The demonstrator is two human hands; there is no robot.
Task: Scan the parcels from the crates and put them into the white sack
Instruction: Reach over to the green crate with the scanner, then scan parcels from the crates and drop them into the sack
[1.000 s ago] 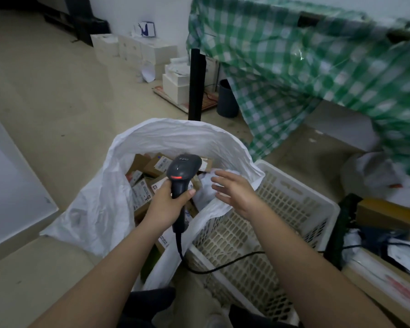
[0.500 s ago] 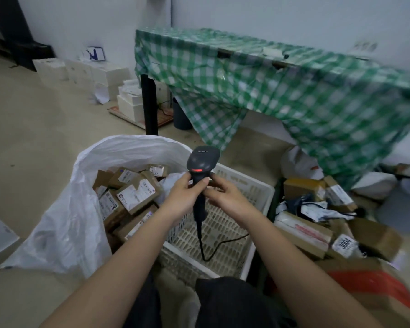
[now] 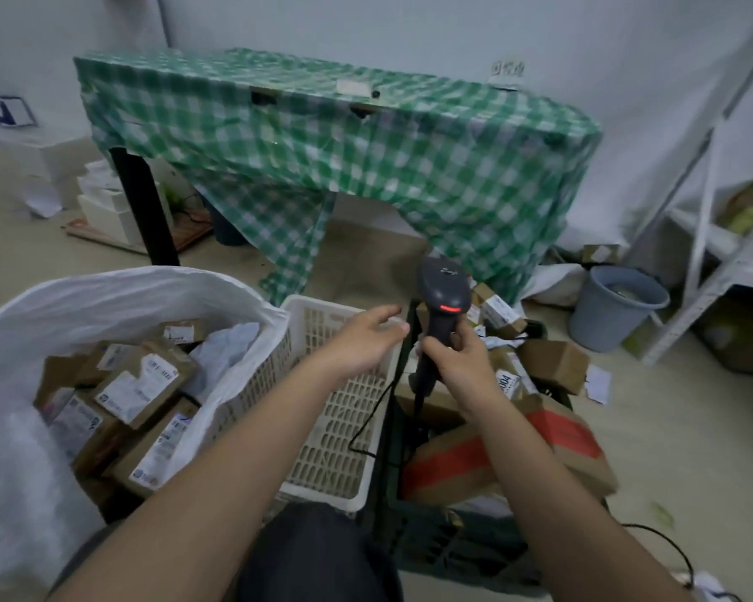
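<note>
We hold the scanner tight in our right hand while our left hand is loose and empty, and lots of parcels already sit in the white sack on the left, but more boxes wait in the dark crate on the right.

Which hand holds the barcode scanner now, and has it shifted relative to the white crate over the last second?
Yes. The scanner has passed from the left hand to the right hand, moving rightward off the sack, across the white crate.
</note>
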